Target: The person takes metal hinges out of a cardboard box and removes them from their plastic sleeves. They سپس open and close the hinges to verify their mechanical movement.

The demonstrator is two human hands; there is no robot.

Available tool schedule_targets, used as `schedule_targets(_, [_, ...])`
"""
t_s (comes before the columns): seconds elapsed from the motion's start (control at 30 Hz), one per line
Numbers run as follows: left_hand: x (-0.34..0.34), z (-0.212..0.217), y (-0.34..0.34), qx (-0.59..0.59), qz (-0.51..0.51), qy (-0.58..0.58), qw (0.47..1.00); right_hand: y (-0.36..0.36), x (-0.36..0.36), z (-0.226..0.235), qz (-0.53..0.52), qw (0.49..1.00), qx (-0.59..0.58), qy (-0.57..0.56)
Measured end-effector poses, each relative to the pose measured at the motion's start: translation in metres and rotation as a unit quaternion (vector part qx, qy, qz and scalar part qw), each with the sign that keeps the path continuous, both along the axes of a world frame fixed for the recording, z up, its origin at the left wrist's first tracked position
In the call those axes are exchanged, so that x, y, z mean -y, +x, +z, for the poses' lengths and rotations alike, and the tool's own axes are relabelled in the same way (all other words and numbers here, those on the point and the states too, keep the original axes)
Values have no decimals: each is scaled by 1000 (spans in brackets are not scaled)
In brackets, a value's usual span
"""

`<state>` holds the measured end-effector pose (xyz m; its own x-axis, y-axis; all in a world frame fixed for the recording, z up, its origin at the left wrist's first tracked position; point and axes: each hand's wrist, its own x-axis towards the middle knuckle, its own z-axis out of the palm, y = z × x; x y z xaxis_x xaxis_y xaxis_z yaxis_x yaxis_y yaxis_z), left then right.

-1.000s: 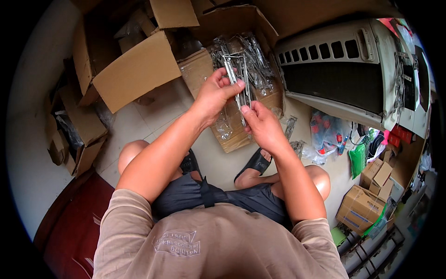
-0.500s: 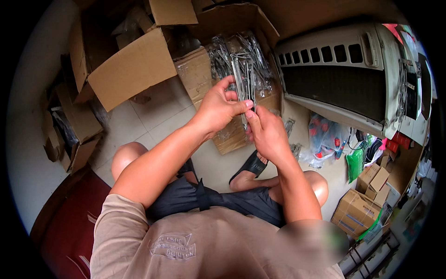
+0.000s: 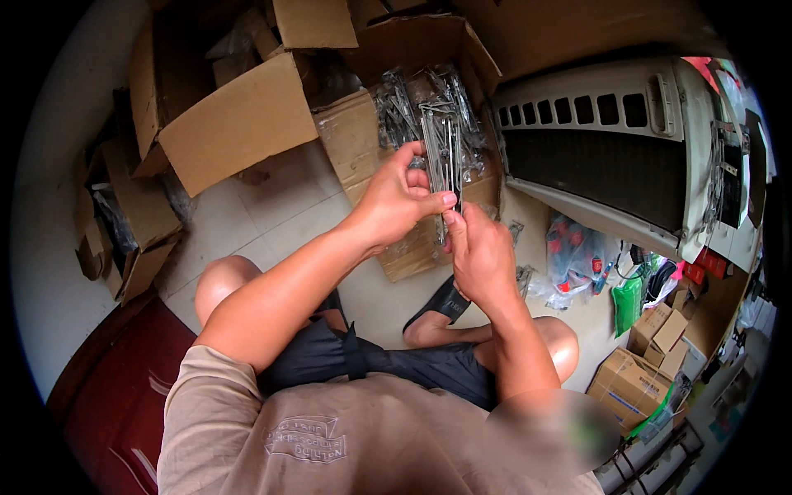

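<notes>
Left of centre, bare floor (image 3: 289,198) leaves a hand room to pass between the wide box flap (image 3: 239,124) and the left knee (image 3: 221,287). At top centre, wrapped metal parts (image 3: 396,109) crowd the carton (image 3: 421,40); the grey appliance (image 3: 594,177) walls off the upper right; bagged bottles (image 3: 573,252) obstruct below it.

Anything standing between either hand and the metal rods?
Nothing visible: the left hand and right hand both hold the metal rods directly. The plastic-wrapped pile lies beyond, in the open carton, not between.
</notes>
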<state>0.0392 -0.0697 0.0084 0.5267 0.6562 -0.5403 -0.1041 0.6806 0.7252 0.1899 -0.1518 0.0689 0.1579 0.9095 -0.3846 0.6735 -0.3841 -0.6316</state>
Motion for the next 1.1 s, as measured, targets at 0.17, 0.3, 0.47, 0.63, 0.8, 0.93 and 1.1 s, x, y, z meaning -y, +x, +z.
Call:
schedule_targets(0.17, [2,-2,0,17,12,-6,1000,0,3,-7,-16,1000,-23,1])
schedule_targets(0.3, [1,1,2,14,16,-6,1000,1,2,-5,-19,999,-23,-18])
schedule_targets(0.47, [1,-8,0,14,6,-7,1000,1,2,-5,-20,999,-26,-16])
schedule_targets(0.63, [-5,-5,-4,97,1,-2,995,6,-4,2,-65,995,-78,-14])
schedule_targets(0.8, [-12,-2,-6,160,-14,3,987,9,-9,2,-89,989,-119,12])
schedule_targets(0.93, [-15,-4,-6,171,-42,16,984,15,-7,-7,-114,984,-138,18])
schedule_targets(1.1, [-16,-9,-6,157,-60,33,985,24,-10,-10,-123,983,-138,16])
